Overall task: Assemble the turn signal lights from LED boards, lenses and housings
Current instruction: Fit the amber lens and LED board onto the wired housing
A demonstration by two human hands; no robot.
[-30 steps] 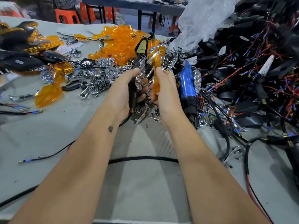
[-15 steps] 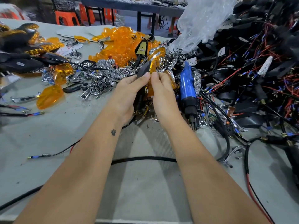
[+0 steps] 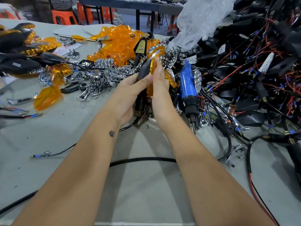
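2 hands met over the parts heap, and between them the loose pieces had come together. 1 second earlier the left hand [image 3: 130, 93] held a chrome reflector strip and the right hand [image 3: 160, 84] an amber lens apart from it; half a second on, the thumbs had closed in. At this moment the left hand gripped the black housing [image 3: 144, 70], thumb laid across its face, while the right hand pinched the amber lens [image 3: 152, 67] against the housing's edge, fingers pressed along it. The 2 parts touched and stood upright, raised just above the chrome reflectors [image 3: 104, 75] on the grey table [image 3: 146, 193]. I judged the lens was being seated into the housing, though whether it had snapped home could not be told. The LED board was not visible in the grip. A blue screwdriver [image 3: 188, 84] lay just beside the right hand, probably wanted for fastening.
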